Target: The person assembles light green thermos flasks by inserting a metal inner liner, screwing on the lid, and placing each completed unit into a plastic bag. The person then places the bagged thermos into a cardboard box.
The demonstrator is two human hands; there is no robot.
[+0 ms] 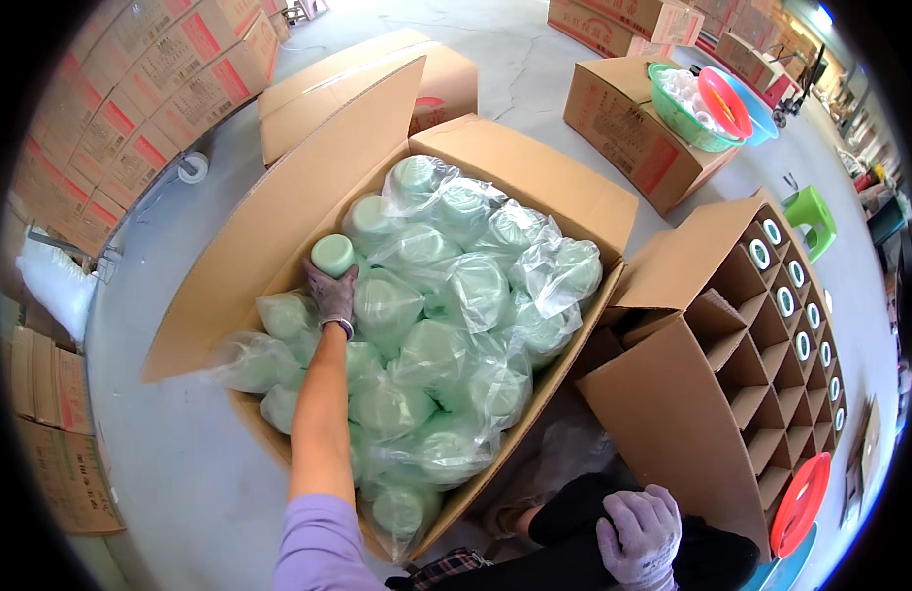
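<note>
Left hand (pixel 331 294), in a grey-purple glove: clamped on a pale green container (pixel 333 256), left of centre in the frame, at the left inner side of the large open carton (pixel 535 172). Right hand (pixel 641 537), in a matching glove: lower right of centre, over a dark-clothed leg (pixel 707 552), thumb and loosely bent fingers apart. Hands well apart from each other.

Contents of the large carton, centre: many pale green containers in clear plastic bags (pixel 476 291), heaped close together.

Right of frame: one divided carton (pixel 663 424), flaps raised, with white-rimmed pieces (pixel 759 256) in some cells; one red round dish (pixel 801 504) at its lower end.

Upper right: one carton (pixel 614 128) bearing a green basin (pixel 707 143) of white pieces (pixel 683 94), a red basin (pixel 724 101) and a blue basin (pixel 764 120); below these, one green stool (pixel 818 219).

Upper left: stacked cartons (pixel 151 98), brown with red panels.
</note>
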